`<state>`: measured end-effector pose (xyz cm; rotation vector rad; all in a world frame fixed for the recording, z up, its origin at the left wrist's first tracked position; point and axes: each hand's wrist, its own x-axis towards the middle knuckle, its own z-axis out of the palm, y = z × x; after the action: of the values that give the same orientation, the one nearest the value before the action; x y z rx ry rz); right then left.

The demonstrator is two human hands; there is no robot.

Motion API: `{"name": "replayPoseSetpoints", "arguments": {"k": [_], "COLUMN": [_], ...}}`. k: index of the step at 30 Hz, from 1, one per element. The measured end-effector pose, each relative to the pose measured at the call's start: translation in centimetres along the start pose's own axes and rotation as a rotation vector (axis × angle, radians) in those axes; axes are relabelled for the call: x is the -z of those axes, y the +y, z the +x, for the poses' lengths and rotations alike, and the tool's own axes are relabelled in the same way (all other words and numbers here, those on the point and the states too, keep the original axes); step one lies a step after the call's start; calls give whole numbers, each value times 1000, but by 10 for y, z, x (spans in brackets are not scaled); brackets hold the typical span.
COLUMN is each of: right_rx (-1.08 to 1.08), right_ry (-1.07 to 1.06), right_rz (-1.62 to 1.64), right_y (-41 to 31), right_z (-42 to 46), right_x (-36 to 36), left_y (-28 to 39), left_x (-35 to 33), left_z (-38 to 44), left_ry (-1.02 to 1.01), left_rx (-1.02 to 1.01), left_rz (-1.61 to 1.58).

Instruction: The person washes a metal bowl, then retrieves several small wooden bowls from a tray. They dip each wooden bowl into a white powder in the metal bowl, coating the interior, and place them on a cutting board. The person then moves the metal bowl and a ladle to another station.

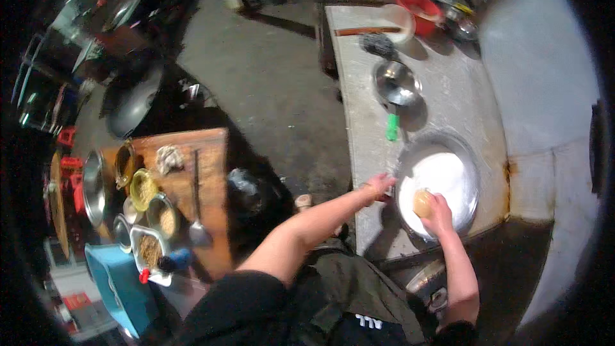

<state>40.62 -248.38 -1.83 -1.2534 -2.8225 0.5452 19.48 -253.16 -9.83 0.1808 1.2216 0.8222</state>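
A wide metal basin (pixel 473 163) holding a bright white mass (pixel 444 173), flour or a liquid I cannot tell which, sits on the worktop before me. My right hand (pixel 439 214) is over its near side, closed around a rounded tan object (pixel 423 203); blur hides whether this is a small bowl or a lump of dough. At the basin's left rim is my left hand (pixel 379 187), fingers pointing toward the metal. Whether they grip the rim is not clear.
Beyond the basin lie a metal ladle or pan with a green handle (pixel 392 127), a dark scrubber (pixel 377 44) and a red colander (pixel 420 9). On my left, a wooden table (pixel 211 154) bears bowls of food and a spatula (pixel 198 230). A wall (pixel 528 81) bounds the right.
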Motion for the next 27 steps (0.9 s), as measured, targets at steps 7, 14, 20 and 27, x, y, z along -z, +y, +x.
{"name": "replayPoseSetpoints", "arguments": {"k": [7,14,20,27], "right_rx": [7,-181,-323,-241], "right_ry": [107,327,452,209], "right_rz": [-2,88,230,101], "right_y": [-7,38,20,-48], "right_z": [38,50,21,-16], "right_x": [-7,-2,49,30], "left_y": [-42,-132,-193,-209], "left_x": [96,179,175,150], "left_z": [-90,-199,-248,-248], "left_ry": [165,469,531,453], "left_rx": [-76,-15,-63,-65], "left_rz": [2,-301,-481,-514]}}
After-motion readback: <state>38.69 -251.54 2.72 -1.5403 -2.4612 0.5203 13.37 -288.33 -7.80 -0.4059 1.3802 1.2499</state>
